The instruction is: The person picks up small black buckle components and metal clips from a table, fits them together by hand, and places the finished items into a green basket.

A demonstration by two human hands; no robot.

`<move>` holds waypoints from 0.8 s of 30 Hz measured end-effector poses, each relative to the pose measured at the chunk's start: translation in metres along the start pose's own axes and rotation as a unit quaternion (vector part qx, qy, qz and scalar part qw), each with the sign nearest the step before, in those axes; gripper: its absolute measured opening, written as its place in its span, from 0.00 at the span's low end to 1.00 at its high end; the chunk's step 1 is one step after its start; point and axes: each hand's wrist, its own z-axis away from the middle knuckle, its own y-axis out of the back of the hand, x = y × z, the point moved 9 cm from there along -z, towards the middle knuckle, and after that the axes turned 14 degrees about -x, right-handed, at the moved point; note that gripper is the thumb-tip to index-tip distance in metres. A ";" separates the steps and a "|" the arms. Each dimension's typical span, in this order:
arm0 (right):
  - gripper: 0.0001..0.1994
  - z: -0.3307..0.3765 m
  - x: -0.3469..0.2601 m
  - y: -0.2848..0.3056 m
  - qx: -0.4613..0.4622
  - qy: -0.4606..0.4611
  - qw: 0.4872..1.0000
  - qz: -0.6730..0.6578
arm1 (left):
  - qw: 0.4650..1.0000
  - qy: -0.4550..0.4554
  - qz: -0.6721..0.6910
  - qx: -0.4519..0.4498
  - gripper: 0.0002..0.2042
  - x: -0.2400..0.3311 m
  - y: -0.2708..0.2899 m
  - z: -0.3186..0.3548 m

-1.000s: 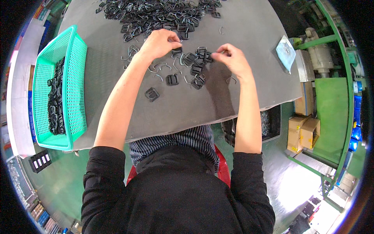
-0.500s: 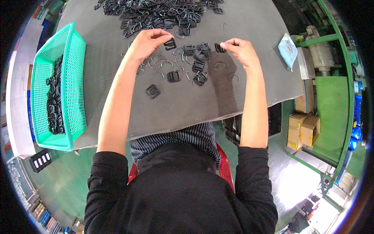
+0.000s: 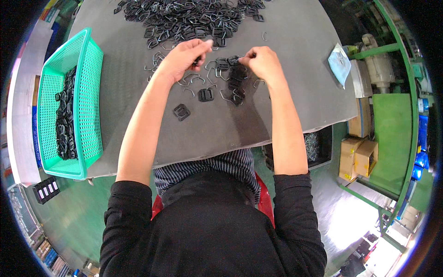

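Note:
My left hand is closed above the middle of the grey table, its curled fingers around a black plastic buckle that is mostly hidden. To its right, my right hand is pinched at the edge of a small cluster of buckles; a dark bit shows at the fingertips, too small to name. The cluster includes a buckle with a bent wire hook by it. Two loose buckles, one and another, lie nearer me. Loose wire hooks are scattered below my left hand.
A large pile of black buckles and wire hooks covers the table's far side. On the left stands a green mesh basket with black buckles inside. A light blue packet lies at the right. Below the table's edge is a dark crate of metal pieces.
My right hand has moved left to the buckle cluster. My left hand has shifted slightly right and nearer me, and its buckle is now mostly covered by the fingers.

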 end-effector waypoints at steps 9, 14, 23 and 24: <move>0.14 -0.012 0.000 -0.005 -0.012 0.030 0.999 0.000 | 0.897 -0.052 -0.426 0.101 0.15 0.018 -0.022 -0.021; 0.16 0.005 0.003 0.019 -0.002 0.077 0.983 -0.168 | 0.944 -0.105 -0.301 0.085 0.14 0.038 0.014 -0.006; 0.18 0.001 -0.016 -0.017 -0.006 0.017 0.999 0.044 | 0.980 -0.093 0.171 -0.033 0.10 0.027 -0.001 0.028; 0.17 -0.003 -0.017 -0.018 -0.026 0.023 0.999 0.028 | 0.977 -0.098 0.186 -0.034 0.10 0.026 -0.002 0.031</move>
